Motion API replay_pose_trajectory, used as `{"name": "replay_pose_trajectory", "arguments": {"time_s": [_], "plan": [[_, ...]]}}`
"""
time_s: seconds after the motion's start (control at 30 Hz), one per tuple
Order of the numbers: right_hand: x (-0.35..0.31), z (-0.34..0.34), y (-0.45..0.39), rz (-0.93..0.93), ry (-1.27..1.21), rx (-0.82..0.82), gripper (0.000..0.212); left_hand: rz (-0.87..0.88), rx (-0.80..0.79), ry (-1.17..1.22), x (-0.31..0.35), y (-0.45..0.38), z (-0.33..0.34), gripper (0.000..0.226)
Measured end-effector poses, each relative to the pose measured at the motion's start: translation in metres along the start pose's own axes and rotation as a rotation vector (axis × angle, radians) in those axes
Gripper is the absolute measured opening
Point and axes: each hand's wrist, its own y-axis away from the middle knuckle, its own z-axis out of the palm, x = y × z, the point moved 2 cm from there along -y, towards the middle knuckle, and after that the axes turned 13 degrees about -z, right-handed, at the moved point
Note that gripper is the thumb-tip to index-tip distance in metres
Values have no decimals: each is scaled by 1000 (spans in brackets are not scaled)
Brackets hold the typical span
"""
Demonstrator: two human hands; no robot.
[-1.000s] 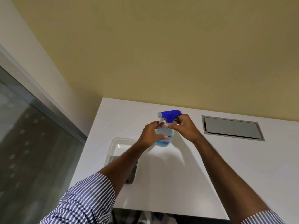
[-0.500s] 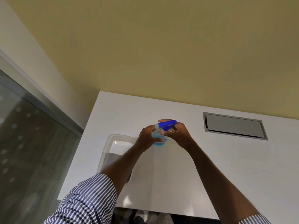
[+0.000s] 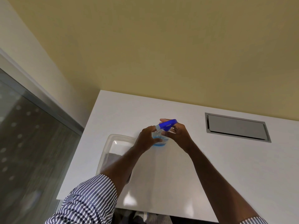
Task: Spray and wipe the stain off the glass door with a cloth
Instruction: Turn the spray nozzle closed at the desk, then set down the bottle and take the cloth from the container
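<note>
A clear spray bottle (image 3: pixel 160 140) with blue liquid and a blue trigger head stands on the white table (image 3: pixel 226 167). My left hand (image 3: pixel 146 139) grips the bottle's body from the left. My right hand (image 3: pixel 179 135) grips the blue head from the right, fingers curled round it. A grey cloth (image 3: pixel 111 160) lies in a clear plastic tray (image 3: pixel 113 138) just left of the bottle, partly hidden by my left forearm. The glass door (image 3: pixel 29 151) with a grey metal frame stands at the far left; no stain on it can be made out.
A recessed metal cable flap (image 3: pixel 237 126) sits in the table at the back right. A yellow wall rises behind the table. The table's near edge runs along the bottom, with dark floor below it.
Both hands and the bottle have stayed together at the same spot on the table. The blue head has tilted and turned slightly in my right hand. The view has shifted a little.
</note>
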Motion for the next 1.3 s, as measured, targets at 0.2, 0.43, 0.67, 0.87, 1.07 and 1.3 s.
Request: {"name": "replay_pose_trajectory", "arguments": {"time_s": [0.2,0.43,0.67,0.87,1.07,1.3], "plan": [[1,1,4,56,-77,-27,54,73,10,-57,-6,1,-7,52],[-7,13,18,123,-173,47,83,199,97,-233,-27,13,-30,65],[-7,38,42,190,-186,214,102,249,264,-300,-63,33,-68,58],[-9,70,71,271,-106,408,106,223,257,-397,-99,47,-101,68],[-12,119,91,356,-100,533,88,256,264,-497,-135,70,-119,74],[-27,188,98,398,21,383,85,132,204,-634,-170,82,-127,75]]}}
